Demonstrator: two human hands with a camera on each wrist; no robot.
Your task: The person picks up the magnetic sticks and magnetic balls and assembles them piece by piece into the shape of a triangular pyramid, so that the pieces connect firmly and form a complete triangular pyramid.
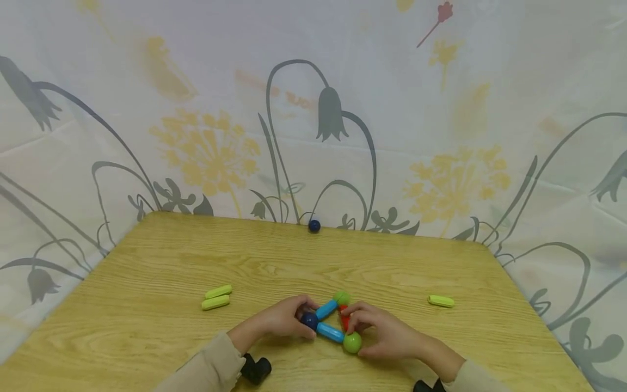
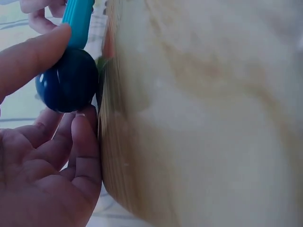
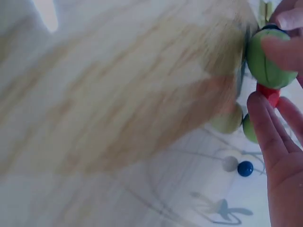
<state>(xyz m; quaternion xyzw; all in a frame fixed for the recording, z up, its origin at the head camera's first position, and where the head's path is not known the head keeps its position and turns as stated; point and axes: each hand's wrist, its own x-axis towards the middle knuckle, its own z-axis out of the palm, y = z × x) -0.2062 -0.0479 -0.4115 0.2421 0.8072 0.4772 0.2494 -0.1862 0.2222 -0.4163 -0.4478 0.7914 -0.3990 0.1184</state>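
A triangle of toy rods and balls lies on the table. My left hand (image 1: 279,319) grips its dark blue ball (image 1: 309,320) between thumb and fingers. Two blue rods run from that ball, the far rod (image 1: 326,310) to a far green ball (image 1: 342,297) and the near rod (image 1: 330,332) to a near green ball (image 1: 352,343). A red rod (image 1: 345,321) joins the two green balls. My right hand (image 1: 389,333) holds the near green ball, its thumb against the ball (image 3: 271,61) and its fingers along the red rod, partly hiding it.
Two yellow-green rods (image 1: 216,297) lie side by side on the left of the wooden table (image 1: 161,261). Another yellow-green rod (image 1: 441,300) is at the right. A loose dark blue ball (image 1: 314,226) sits at the back edge, by a patterned curtain (image 1: 303,163).
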